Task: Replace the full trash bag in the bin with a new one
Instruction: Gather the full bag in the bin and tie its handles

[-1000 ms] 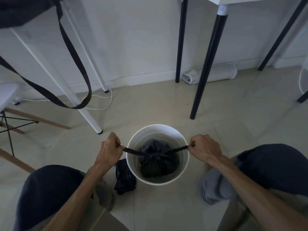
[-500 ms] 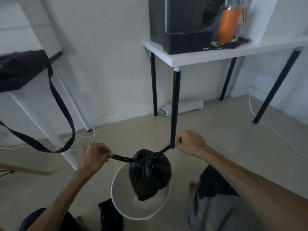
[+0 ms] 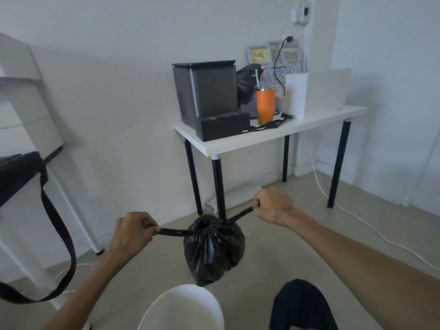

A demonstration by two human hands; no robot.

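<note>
Head view: left hand (image 3: 133, 234) and right hand (image 3: 271, 207) grip tied trash bag (image 3: 213, 251) above bin (image 3: 183, 308).

The white bin (image 3: 183, 308) is running off the bottom edge, so only its upper rim and part of its inside wall are showing. The tied ends of the black trash bag (image 3: 213, 248) are disappearing inside the left hand (image 3: 133, 234) and the right hand (image 3: 271, 208), whose curled fingers are hiding how the plastic is lying. The bag's contents are staying unseen. A dark shoulder bag (image 3: 16, 172) is being cropped by the left edge. The pictures (image 3: 273, 53) behind the surface (image 3: 273, 136) are blurring beyond reading.
</note>
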